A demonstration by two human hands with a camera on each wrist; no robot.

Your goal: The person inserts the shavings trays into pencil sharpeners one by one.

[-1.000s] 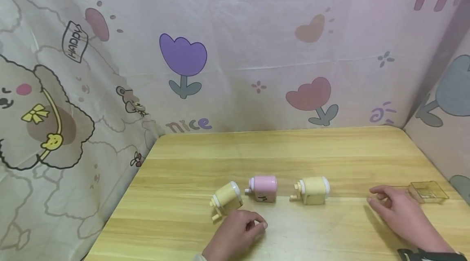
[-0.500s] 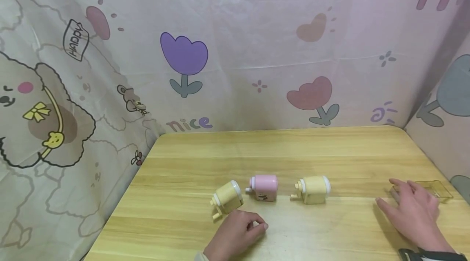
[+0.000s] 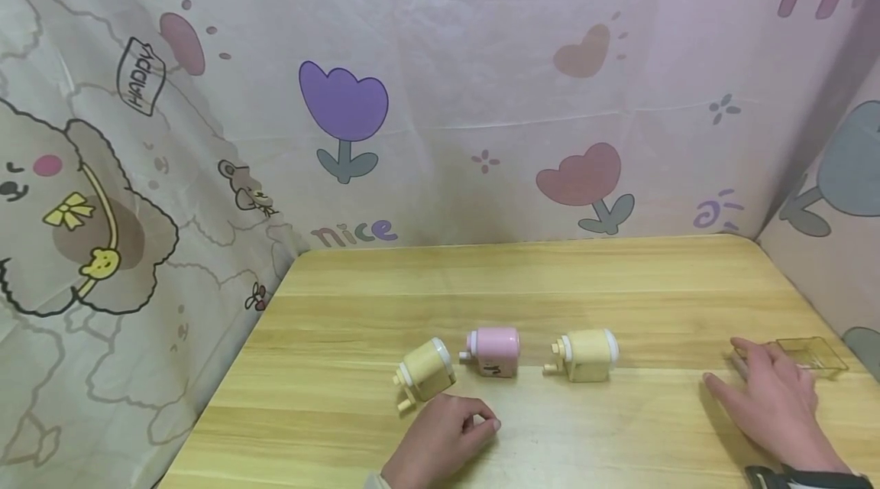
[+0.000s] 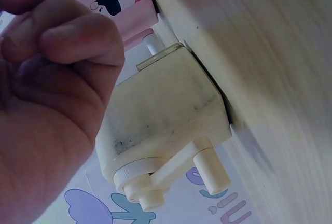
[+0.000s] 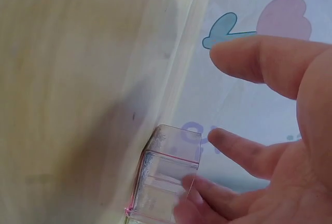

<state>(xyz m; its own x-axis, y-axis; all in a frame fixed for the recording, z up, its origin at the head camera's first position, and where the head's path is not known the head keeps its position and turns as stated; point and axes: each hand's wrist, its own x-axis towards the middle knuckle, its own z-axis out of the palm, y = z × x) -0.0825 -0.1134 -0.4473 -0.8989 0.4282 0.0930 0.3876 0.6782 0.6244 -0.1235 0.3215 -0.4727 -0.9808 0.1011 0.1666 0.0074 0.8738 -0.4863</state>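
My left hand [image 3: 443,435] rests on the table, loosely curled and holding nothing. Just beyond it a yellow crank pencil sharpener [image 3: 425,368] stands at an angle; the left wrist view shows the crank handle [image 4: 211,171] low on its front. To the right of that is a pink crank sharpener [image 3: 498,351], then another yellow sharpener [image 3: 590,356]. At the table's right side my right hand [image 3: 773,401] spreads its fingers over the near left part of a clear yellowish plastic box [image 3: 821,355]. In the right wrist view its lower fingers overlap the box wall [image 5: 176,141]; contact is hard to tell.
The wood-grain table [image 3: 522,275] reaches back to a printed curtain [image 3: 454,92]. More patterned cloth [image 3: 849,260] hangs along the right edge, close to the box. A cloth with a cartoon figure [image 3: 103,191] lines the left side.
My right hand has moved right, from beside the clear box to over it, and its fingers have spread. The box sits very slightly farther right. Left hand and sharpeners are unmoved.
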